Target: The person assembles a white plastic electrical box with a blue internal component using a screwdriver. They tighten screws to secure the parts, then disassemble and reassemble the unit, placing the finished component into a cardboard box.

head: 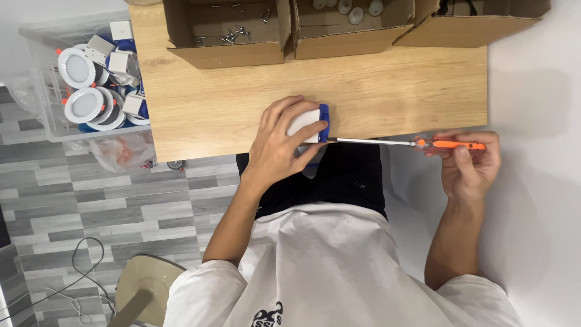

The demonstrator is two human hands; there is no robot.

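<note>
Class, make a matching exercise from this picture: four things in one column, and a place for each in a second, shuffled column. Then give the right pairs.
Things
1. screwdriver
2. white and blue part
3. loose screws
4. round white lamps

Places
A. in the clear bin beside the table
B. under the left hand at the table's edge
C. in a cardboard box on the table
D. in the right hand

Pairs: 1-D, 2-B, 3-C, 4-A
</note>
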